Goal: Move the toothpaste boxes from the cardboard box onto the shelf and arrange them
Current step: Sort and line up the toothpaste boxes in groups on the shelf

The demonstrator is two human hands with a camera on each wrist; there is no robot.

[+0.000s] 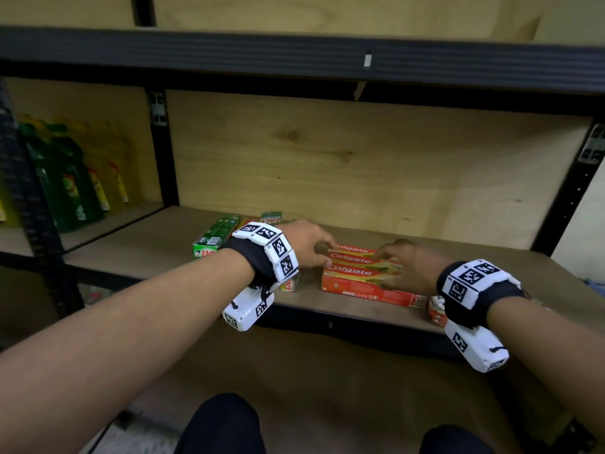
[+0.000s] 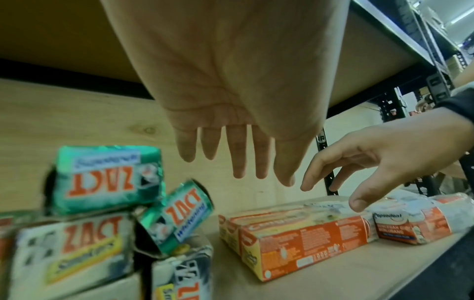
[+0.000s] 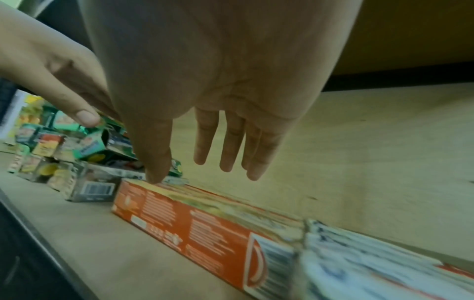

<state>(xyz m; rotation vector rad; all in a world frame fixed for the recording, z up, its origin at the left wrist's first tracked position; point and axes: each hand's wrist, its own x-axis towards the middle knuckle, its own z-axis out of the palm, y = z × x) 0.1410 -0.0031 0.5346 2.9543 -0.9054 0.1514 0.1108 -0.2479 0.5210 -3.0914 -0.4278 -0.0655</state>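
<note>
While three red Colgate boxes (image 1: 361,273) lie flat and side by side on the shelf (image 1: 343,306), close to its front edge, both hands are stretched out over them. The left hand (image 1: 306,245) is above the left end of the group, palm down, fingers straight and slightly spread, holding nothing; from the head view I cannot tell whether its fingertips touch the cardboard, and the left wrist view shows them in the air. The right hand (image 1: 411,268) reaches over the right half of the boxes with its fingers loosely extended and apart, also holding nothing; in the right wrist view the thumb tip comes down very near the top edge of the nearest red box.

Just right of the red group, end to end with it, lies a white and red Pepsodent pack (image 2: 420,219). To the left sits an untidy heap of Zact boxes (image 2: 102,213), green ones and white ones, some stacked, one green box tilted against the others.

Further left, in the neighbouring bay, stand green and yellow bottles (image 1: 72,181). Behind everything is the plywood back panel (image 1: 360,165).
</note>
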